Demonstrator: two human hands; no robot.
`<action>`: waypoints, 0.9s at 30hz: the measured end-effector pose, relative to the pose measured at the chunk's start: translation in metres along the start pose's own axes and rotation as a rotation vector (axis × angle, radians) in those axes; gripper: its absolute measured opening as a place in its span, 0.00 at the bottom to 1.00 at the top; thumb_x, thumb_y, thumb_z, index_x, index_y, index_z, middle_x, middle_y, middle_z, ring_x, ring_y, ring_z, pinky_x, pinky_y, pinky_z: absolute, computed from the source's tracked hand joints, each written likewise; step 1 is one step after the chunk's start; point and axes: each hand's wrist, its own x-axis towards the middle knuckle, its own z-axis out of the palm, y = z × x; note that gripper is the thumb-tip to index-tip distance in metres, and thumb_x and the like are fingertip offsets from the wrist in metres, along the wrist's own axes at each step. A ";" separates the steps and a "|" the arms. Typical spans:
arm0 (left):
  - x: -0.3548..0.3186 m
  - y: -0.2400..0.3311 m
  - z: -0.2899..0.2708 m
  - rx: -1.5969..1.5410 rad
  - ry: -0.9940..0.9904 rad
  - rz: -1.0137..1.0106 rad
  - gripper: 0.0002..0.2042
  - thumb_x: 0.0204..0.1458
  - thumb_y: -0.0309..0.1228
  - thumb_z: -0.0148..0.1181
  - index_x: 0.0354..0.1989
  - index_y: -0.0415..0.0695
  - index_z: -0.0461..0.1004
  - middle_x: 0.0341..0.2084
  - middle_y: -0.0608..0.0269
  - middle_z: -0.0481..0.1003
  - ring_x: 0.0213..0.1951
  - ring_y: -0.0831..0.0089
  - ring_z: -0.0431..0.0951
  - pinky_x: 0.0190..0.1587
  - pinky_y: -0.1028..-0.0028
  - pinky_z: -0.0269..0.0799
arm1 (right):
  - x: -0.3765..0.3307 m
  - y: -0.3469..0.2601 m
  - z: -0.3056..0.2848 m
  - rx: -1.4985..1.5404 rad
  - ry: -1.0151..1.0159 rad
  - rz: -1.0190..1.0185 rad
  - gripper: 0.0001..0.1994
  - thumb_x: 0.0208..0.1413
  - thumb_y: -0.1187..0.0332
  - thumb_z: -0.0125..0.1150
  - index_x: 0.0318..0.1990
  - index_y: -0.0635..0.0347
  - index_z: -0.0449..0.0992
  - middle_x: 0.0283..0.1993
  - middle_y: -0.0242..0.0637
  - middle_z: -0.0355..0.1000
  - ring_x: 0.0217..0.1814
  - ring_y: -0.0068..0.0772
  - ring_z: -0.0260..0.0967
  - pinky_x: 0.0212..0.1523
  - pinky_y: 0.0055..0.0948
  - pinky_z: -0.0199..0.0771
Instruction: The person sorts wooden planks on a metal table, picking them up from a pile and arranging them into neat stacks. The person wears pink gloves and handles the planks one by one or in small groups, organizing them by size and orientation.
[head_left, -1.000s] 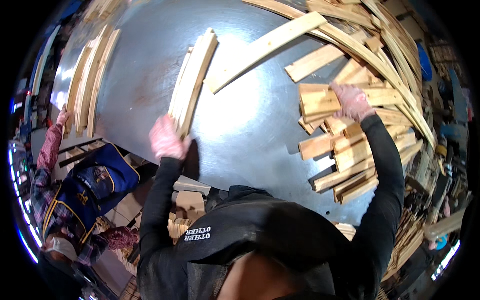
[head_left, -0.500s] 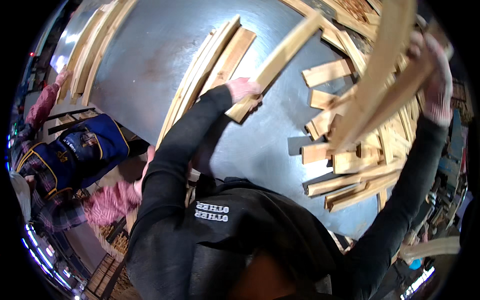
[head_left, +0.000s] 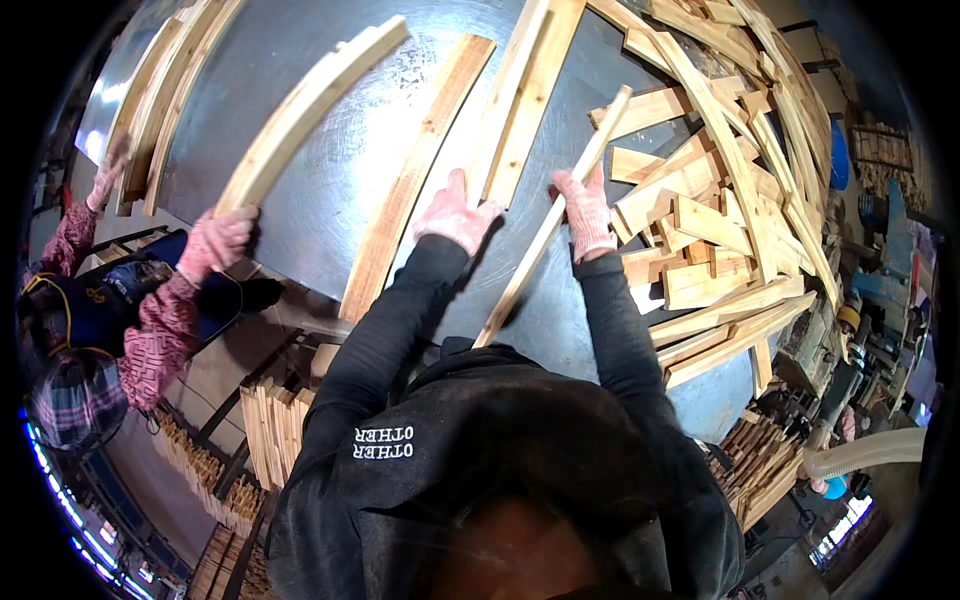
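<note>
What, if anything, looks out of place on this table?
The pile of boards on the right looks askew: its pieces cross at many angles, whereas the far-left boards lie roughly side by side. Nothing looks spilled.

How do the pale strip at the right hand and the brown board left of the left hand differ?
The pale strip looks narrower and lighter than the brown board. The right hand holds the strip; no hand holds the board on the table. Both are long wooden pieces.
</note>
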 end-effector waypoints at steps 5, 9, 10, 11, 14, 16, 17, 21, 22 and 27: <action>0.055 0.059 0.024 0.494 0.095 0.096 0.56 0.34 0.55 0.74 0.68 0.40 0.47 0.53 0.43 0.66 0.56 0.52 0.69 0.52 0.53 0.68 | -0.014 0.021 -0.030 0.775 -0.102 0.442 0.23 0.59 0.66 0.52 0.59 0.71 0.59 0.51 0.57 0.69 0.51 0.59 0.71 0.54 0.56 0.75; 0.083 0.060 0.043 0.404 0.028 0.009 0.49 0.45 0.42 0.67 0.70 0.39 0.41 0.54 0.43 0.66 0.56 0.50 0.69 0.53 0.53 0.71 | -0.031 0.000 -0.030 0.972 -0.341 0.355 0.26 0.55 0.59 0.61 0.56 0.65 0.63 0.50 0.55 0.68 0.53 0.59 0.68 0.59 0.61 0.68; 0.078 0.057 0.038 0.349 0.014 0.043 0.49 0.45 0.41 0.65 0.71 0.39 0.40 0.51 0.41 0.68 0.54 0.53 0.71 0.52 0.56 0.72 | -0.025 -0.003 -0.033 1.020 -0.382 0.340 0.25 0.54 0.58 0.62 0.56 0.61 0.65 0.50 0.55 0.68 0.54 0.59 0.67 0.60 0.63 0.66; 0.072 0.052 0.028 0.293 0.003 0.073 0.48 0.46 0.41 0.64 0.71 0.39 0.40 0.47 0.40 0.71 0.53 0.56 0.74 0.52 0.59 0.73 | -0.022 -0.006 -0.035 1.065 -0.428 0.327 0.24 0.53 0.58 0.63 0.55 0.57 0.67 0.51 0.55 0.67 0.55 0.58 0.66 0.60 0.64 0.64; 0.051 -0.033 0.040 -0.337 -0.243 0.179 0.29 0.53 0.30 0.57 0.63 0.36 0.57 0.39 0.54 0.78 0.39 0.69 0.79 0.44 0.70 0.76 | 0.004 -0.025 -0.019 0.830 -0.293 0.319 0.27 0.59 0.51 0.60 0.50 0.68 0.65 0.38 0.49 0.69 0.42 0.49 0.72 0.48 0.50 0.77; -0.004 -0.046 0.015 -0.412 -0.350 0.356 0.37 0.45 0.34 0.60 0.65 0.34 0.55 0.45 0.46 0.76 0.49 0.58 0.77 0.54 0.67 0.71 | 0.014 -0.030 -0.001 0.623 -0.087 0.387 0.26 0.62 0.49 0.56 0.50 0.68 0.66 0.34 0.46 0.70 0.36 0.43 0.72 0.43 0.41 0.79; -0.018 -0.087 0.046 -0.238 -0.212 0.402 0.40 0.43 0.31 0.60 0.67 0.34 0.53 0.43 0.47 0.76 0.46 0.61 0.77 0.53 0.68 0.71 | 0.009 -0.030 0.020 0.329 -0.039 0.282 0.32 0.60 0.44 0.56 0.51 0.72 0.67 0.39 0.50 0.74 0.43 0.50 0.75 0.48 0.43 0.77; -0.099 -0.064 0.009 0.198 -0.302 0.064 0.42 0.43 0.44 0.62 0.68 0.42 0.57 0.53 0.38 0.69 0.58 0.51 0.68 0.63 0.63 0.63 | -0.036 -0.045 0.072 -1.032 -0.106 -0.009 0.51 0.47 0.37 0.64 0.65 0.75 0.55 0.55 0.57 0.72 0.59 0.51 0.70 0.62 0.37 0.66; -0.106 -0.059 -0.008 0.283 -0.284 0.193 0.38 0.44 0.47 0.63 0.64 0.42 0.63 0.53 0.40 0.69 0.57 0.51 0.69 0.63 0.60 0.62 | -0.045 -0.040 0.079 -1.029 -0.041 -0.050 0.50 0.47 0.38 0.64 0.64 0.75 0.57 0.55 0.56 0.72 0.58 0.51 0.70 0.61 0.37 0.66; -0.076 -0.092 -0.017 0.293 0.283 0.229 0.33 0.50 0.47 0.66 0.59 0.38 0.67 0.57 0.43 0.68 0.58 0.49 0.68 0.61 0.57 0.64 | -0.044 -0.037 0.068 -0.866 -0.134 -0.027 0.40 0.48 0.43 0.63 0.58 0.71 0.66 0.54 0.54 0.73 0.55 0.50 0.72 0.57 0.38 0.69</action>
